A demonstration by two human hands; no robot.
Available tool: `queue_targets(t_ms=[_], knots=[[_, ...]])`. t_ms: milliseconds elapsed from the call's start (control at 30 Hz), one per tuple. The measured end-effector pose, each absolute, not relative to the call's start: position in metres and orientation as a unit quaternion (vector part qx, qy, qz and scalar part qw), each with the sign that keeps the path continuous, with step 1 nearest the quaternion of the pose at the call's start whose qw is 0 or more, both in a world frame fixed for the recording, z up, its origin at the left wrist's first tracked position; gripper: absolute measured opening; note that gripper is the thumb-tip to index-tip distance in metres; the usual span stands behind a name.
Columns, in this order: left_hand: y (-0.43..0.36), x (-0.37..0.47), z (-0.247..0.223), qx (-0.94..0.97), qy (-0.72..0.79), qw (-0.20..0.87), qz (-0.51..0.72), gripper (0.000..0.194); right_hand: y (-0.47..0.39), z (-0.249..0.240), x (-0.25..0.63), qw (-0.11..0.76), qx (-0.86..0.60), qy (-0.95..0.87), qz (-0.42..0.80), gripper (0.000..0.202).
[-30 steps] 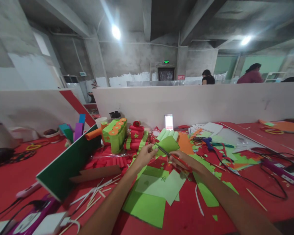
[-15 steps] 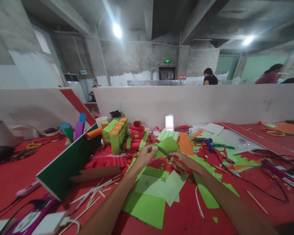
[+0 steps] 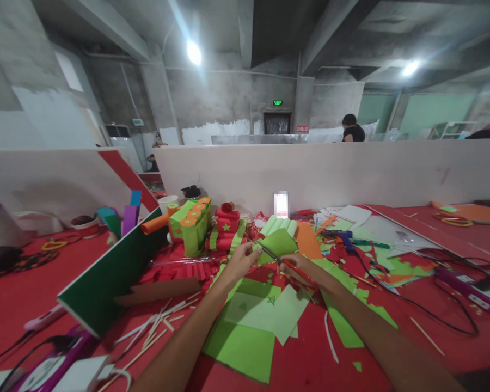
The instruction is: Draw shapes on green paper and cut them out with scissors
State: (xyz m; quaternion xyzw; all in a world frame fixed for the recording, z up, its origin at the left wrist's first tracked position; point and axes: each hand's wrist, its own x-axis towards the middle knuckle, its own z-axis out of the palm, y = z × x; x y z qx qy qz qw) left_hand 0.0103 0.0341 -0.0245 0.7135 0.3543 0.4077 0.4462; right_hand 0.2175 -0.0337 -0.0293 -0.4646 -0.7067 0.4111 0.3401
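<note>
My right hand [image 3: 297, 268] is closed round the red handles of a pair of scissors [image 3: 276, 258], whose dark blades point left toward my other hand. My left hand [image 3: 240, 261] pinches at the lower left edge of a green piece of paper [image 3: 281, 242]; its fingertips are too small to see sharply. The blades pass close to those fingertips and along the paper's lower edge. Below my hands lie a pale green sheet with a star drawn on it [image 3: 271, 300] and a larger bright green sheet [image 3: 240, 348].
Several pale green rolls [image 3: 278, 224] lie behind the paper. Left stand green and orange paper models [image 3: 194, 228], red rolls with a star [image 3: 226, 227] and a dark green board [image 3: 110, 277]. A blue glue gun [image 3: 345, 238] and its cord lie right, among scraps. A phone [image 3: 281, 204] stands behind.
My hands, the scissors and the paper stay almost in place; the whole view shifts slightly left. In the background, a person at far right has moved mostly out of view.
</note>
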Motion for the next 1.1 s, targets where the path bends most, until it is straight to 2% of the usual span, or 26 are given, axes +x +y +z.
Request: queue_targets(t_ms=[533,800,933,1100], knots=[[0.032,0.01,-0.025,0.719,0.36,0.454,0.385,0.038,-0.029,-0.04,0.215,0.353,-0.487,-0.698,0.389,0.033],[0.029,0.01,-0.025,0.736,0.356,0.448,0.362,0.031,-0.031,-0.028,0.212,0.441,-0.516,-0.597,0.428,0.036],[0.025,0.01,-0.023,0.761,0.34,0.437,0.338,0.03,-0.031,-0.021,0.213,0.481,-0.502,-0.595,0.404,0.035],[0.015,0.015,-0.022,0.782,0.301,0.479,0.263,0.035,-0.034,-0.018,0.208,0.48,-0.5,-0.62,0.367,0.037]])
